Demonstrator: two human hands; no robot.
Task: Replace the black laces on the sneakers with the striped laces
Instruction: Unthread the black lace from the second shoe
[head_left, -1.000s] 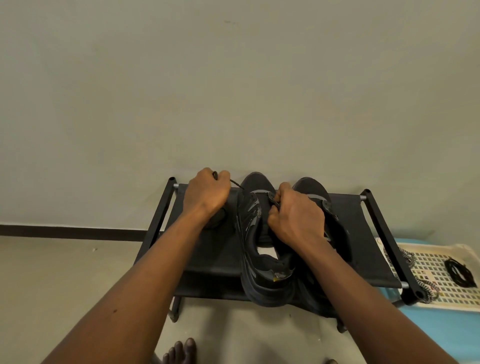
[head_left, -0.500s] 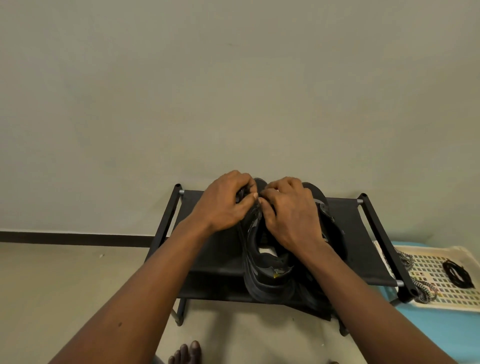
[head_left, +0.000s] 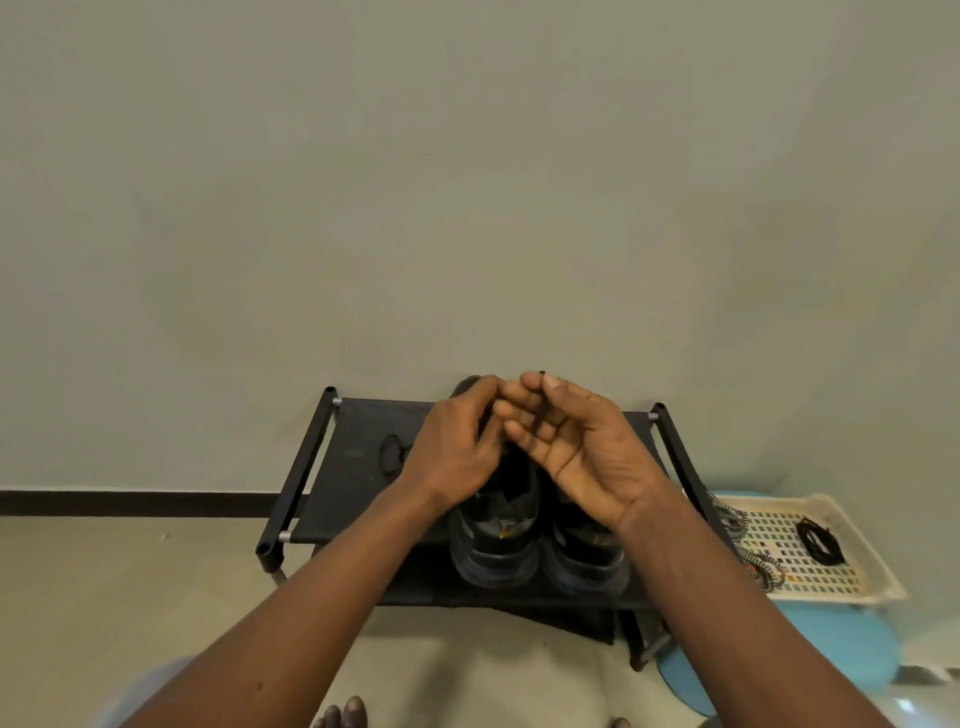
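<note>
Two black sneakers, the left sneaker (head_left: 493, 540) and the right sneaker (head_left: 587, 558), stand side by side on a black shoe rack (head_left: 358, 488), heels toward me. Both hands meet above their front halves. My right hand (head_left: 582, 452) is turned palm up and pinches the end of a black lace (head_left: 542, 402) between thumb and forefinger. My left hand (head_left: 457, 452) curls its fingers at the same lace over the left sneaker. The eyelets are hidden by my hands. Striped laces (head_left: 761, 566) lie at the right, on a tray's near edge.
A loose black loop (head_left: 390, 453) lies on the rack's left part. A cream perforated tray (head_left: 862, 577) on a blue stool (head_left: 852, 654) at the right holds a bundle of black laces (head_left: 821, 540). The wall is close behind the rack. My toes (head_left: 345, 714) are below.
My right hand has turned palm up and lifted the black lace's end above the sneakers. My left hand stays curled beside it. The view has shifted a little.
</note>
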